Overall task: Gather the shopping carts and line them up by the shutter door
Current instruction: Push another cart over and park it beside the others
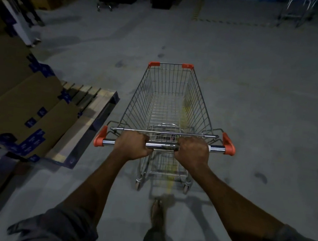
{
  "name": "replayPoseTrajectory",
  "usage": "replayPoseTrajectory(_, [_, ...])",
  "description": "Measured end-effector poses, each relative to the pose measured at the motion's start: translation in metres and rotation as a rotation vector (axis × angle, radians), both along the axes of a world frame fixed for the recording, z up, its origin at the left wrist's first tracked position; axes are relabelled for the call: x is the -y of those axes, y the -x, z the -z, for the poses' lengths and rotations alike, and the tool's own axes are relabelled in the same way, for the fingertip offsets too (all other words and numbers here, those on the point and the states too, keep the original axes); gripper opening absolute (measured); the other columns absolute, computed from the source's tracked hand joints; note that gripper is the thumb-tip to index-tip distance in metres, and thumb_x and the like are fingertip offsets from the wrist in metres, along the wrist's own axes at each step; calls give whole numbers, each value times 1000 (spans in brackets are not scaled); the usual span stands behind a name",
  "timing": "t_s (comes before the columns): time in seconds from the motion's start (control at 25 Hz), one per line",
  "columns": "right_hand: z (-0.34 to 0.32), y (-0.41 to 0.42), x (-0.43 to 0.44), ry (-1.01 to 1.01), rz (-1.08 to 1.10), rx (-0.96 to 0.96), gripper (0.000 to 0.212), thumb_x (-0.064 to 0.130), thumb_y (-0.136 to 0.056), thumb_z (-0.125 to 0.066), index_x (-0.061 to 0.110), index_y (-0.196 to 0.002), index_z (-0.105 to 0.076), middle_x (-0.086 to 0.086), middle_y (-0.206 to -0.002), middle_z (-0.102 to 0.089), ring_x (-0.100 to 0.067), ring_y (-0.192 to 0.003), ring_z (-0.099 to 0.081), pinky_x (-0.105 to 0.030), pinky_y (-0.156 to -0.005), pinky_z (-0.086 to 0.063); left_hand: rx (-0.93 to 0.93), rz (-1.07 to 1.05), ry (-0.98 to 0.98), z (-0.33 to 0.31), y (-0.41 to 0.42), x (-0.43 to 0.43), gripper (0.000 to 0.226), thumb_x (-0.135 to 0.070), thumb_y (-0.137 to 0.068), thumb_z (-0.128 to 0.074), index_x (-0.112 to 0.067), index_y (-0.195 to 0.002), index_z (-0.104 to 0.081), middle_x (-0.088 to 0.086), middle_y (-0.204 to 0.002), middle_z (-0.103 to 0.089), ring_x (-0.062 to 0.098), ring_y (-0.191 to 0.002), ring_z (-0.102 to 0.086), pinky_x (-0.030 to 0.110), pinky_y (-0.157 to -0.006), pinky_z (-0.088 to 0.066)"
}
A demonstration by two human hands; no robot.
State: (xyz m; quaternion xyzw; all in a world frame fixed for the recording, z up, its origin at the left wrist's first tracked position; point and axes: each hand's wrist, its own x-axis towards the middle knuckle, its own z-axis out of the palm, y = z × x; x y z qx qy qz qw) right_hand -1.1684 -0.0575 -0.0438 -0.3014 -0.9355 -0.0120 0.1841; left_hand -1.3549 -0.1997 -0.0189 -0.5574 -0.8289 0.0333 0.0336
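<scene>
An empty wire shopping cart [168, 94] with orange corner caps stands on the grey concrete floor straight in front of me. Its chrome handle bar [162, 146] runs across the middle of the view. My left hand [131, 145] grips the bar left of its middle. My right hand [193, 151] grips it right of the middle. Both fists are closed round the bar, arms stretched forward. At the far top right stand more metal frames [298, 11], too blurred to tell whether they are carts. No shutter door can be made out.
A wooden pallet [97, 102] stacked with brown cardboard boxes [20, 95] lies close on the left. More boxes and dark bulky things stand along the back. Yellow floor markings [196, 13] show far ahead. Open floor lies ahead and right. My foot [158, 213] is behind the cart.
</scene>
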Motion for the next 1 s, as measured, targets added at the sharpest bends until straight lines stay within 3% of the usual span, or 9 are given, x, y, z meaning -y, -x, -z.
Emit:
replayPoseTrajectory(0.4, [10,83,-146,-8,120,-76,12,26,-60,-73,18,-68,-69,-3,-61,-64,-26,-55,-61,-31,-56,-48,-8,136,-24,-10,97,-171,43,-64,-77,-57,-24,-90,-67,2,-82,-74,26,-81,-70,31,-66,-44])
replayPoseTrajectory(0.52, [2,105,-198,72,207,10,19,35,-59,-72,18,-68,-71,-4,-59,-64,-28,-55,-62,-29,-57,-48,13,164,3,-12,121,-235,37,-58,-80,-61,-24,-95,-67,2,-89,-74,26,-89,-69,32,-67,-38])
replayPoseTrajectory(0.6, [-9,117,-234,120,258,88,24,41,-61,-71,19,-71,-72,-3,-61,-67,-28,-57,-65,-28,-58,-48,47,188,37,-8,135,-279,38,-58,-81,-59,-25,-97,-70,1,-93,-75,24,-92,-70,31,-71,-45])
replayPoseTrajectory(0.72, [-25,134,-295,222,316,228,30,46,-70,-64,20,-82,-74,-3,-77,-73,-27,-74,-71,-29,-65,-48,110,198,78,-3,154,-348,44,-63,-78,-55,-28,-98,-73,-3,-90,-74,22,-88,-70,31,-74,-51])
replayPoseTrajectory(0.84, [-40,147,-367,326,305,341,31,50,-73,-61,21,-82,-69,-3,-83,-72,-26,-80,-70,-30,-72,-51,124,235,106,3,168,-418,47,-65,-77,-53,-28,-98,-74,-3,-90,-74,22,-87,-69,30,-69,-47])
replayPoseTrajectory(1.0, [-59,164,-474,687,180,547,32,46,-74,-69,15,-73,-74,8,-60,-71,-9,-58,-71,-29,-70,-62,159,255,149,2,186,-509,46,-65,-78,-60,-27,-98,-76,-1,-93,-74,22,-90,-68,29,-67,-43])
